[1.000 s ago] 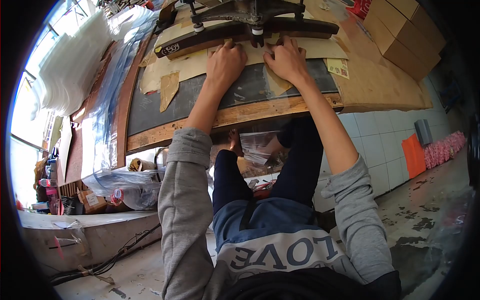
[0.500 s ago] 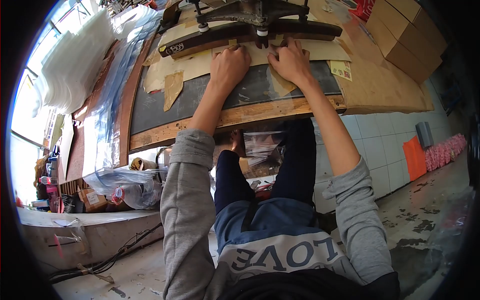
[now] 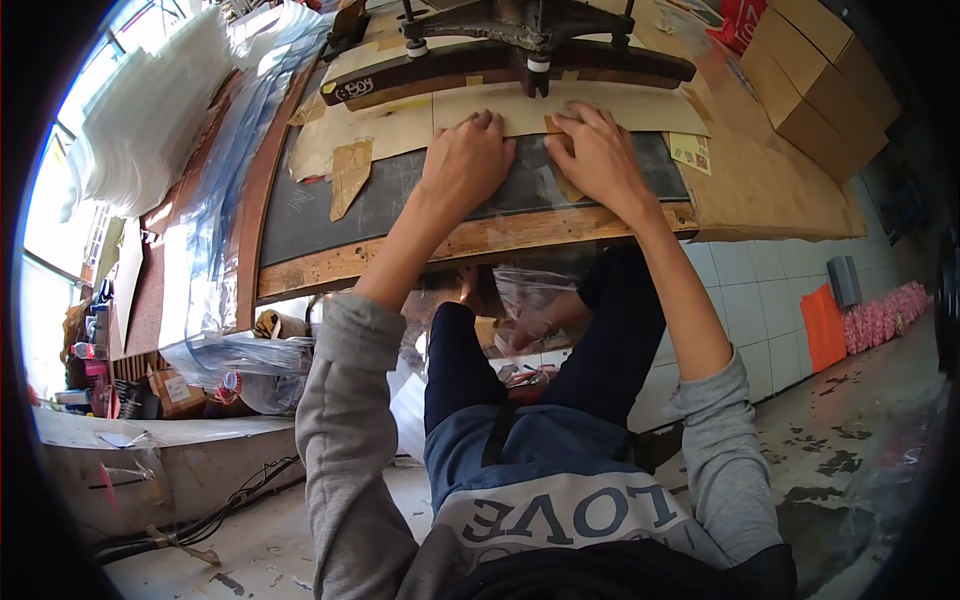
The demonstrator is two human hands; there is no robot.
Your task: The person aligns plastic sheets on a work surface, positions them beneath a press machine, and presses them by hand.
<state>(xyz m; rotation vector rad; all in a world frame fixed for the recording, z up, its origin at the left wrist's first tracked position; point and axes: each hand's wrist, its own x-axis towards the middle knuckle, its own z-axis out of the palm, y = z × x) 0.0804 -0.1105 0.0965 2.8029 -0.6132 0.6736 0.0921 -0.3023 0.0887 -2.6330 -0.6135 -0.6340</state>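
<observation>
A dark metal press bar [image 3: 430, 80] with "Boy" written at its left end spans the bench. In front of it a pale board strip [image 3: 400, 125] lies over a dark board [image 3: 400, 185] with a wooden front edge [image 3: 350, 260]. My left hand [image 3: 468, 160] rests near the strip's front edge, fingers curled; what they hold, if anything, is hidden. My right hand [image 3: 598, 160] lies on the strip with its fingers apart, beside a piece of brown tape [image 3: 565, 185]. Another brown tape piece [image 3: 351, 178] is at the left.
Clear plastic sheets [image 3: 215, 190] and a white foam stack [image 3: 150, 125] lie at the left. Cardboard boxes [image 3: 820, 85] stand at the right, near a red bag [image 3: 738, 22]. An orange item [image 3: 823, 318] and pink bundle [image 3: 885, 318] are on the floor.
Both hands have drawn back slightly from the press bar toward me. The right hand's fingers have spread. The view has shifted a little.
</observation>
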